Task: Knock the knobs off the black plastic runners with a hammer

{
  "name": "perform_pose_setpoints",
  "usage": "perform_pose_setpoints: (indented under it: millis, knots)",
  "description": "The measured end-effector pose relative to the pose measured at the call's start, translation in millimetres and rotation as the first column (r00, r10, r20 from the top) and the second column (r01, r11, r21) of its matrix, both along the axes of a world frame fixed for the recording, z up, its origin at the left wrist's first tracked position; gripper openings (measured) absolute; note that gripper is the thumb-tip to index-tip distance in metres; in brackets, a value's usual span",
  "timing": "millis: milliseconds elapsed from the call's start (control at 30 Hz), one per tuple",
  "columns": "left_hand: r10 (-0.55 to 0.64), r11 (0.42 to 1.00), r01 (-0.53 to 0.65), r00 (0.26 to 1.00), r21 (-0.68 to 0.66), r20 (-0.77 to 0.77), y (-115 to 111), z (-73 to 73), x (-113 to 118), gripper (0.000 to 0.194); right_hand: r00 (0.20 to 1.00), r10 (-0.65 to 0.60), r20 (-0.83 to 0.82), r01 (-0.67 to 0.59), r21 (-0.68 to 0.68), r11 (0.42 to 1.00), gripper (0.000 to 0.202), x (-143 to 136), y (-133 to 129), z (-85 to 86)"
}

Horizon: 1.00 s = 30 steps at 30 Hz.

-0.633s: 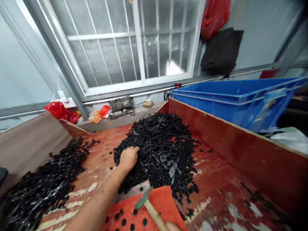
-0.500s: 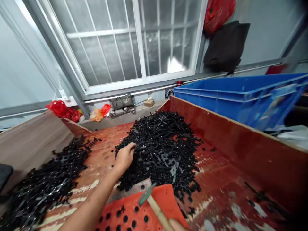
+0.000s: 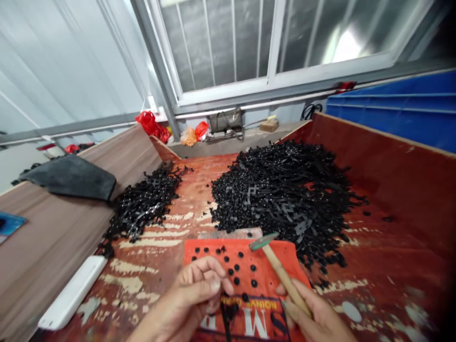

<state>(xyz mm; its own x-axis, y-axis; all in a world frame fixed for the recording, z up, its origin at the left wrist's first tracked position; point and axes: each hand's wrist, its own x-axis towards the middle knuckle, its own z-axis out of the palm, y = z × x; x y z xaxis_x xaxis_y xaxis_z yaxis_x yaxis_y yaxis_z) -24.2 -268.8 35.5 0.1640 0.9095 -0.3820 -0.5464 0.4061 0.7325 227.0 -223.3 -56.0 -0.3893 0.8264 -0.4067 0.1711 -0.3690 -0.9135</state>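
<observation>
My right hand (image 3: 309,308) grips the wooden handle of a hammer (image 3: 283,273), whose green-grey head lies over the orange-red cloth (image 3: 281,254). Small round black pieces (image 3: 237,281) are scattered across the cloth, which also bears printed letters. To the left of the hammer, my left hand (image 3: 199,289) is closed in a pinch above the cloth. A dark strip (image 3: 226,320) hangs below its fingertips, partly blurred, and looks held there. Just beyond the cloth rises a large heap of black rubber-like parts (image 3: 281,190).
A smaller pile of black strips (image 3: 146,202) lies at the left, near a white flat box (image 3: 73,292) and a dark cloth (image 3: 73,175) over the wooden side board (image 3: 128,152). A red-brown board (image 3: 384,166) and a blue crate (image 3: 395,111) bound the right side.
My left hand has come back from the heap to over the cloth, with a dark strip at its fingers. The view has turned left, and more of the right hand and hammer shows.
</observation>
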Motion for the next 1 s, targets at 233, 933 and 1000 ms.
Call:
perform_pose_setpoints:
  millis: [233,933,1000]
  knots:
    - [-0.011,0.998,-0.006,0.959,-0.061,-0.282,-42,-29.8,6,0.020,0.998,0.051,0.029,-0.050,-0.016,0.999,0.038,-4,-15,40.4]
    - [0.502,0.379,0.924,-0.165,0.045,-0.849,-59,-27.9,-12,0.031,0.999,0.000,0.037,-0.002,0.042,0.999,0.033,1,-17,14.7]
    - [0.475,0.394,0.919,-0.170,0.036,-0.864,-55,-24.8,-15,0.033,1.000,-0.009,0.025,0.008,0.054,0.999,0.033,0,-17,15.8]
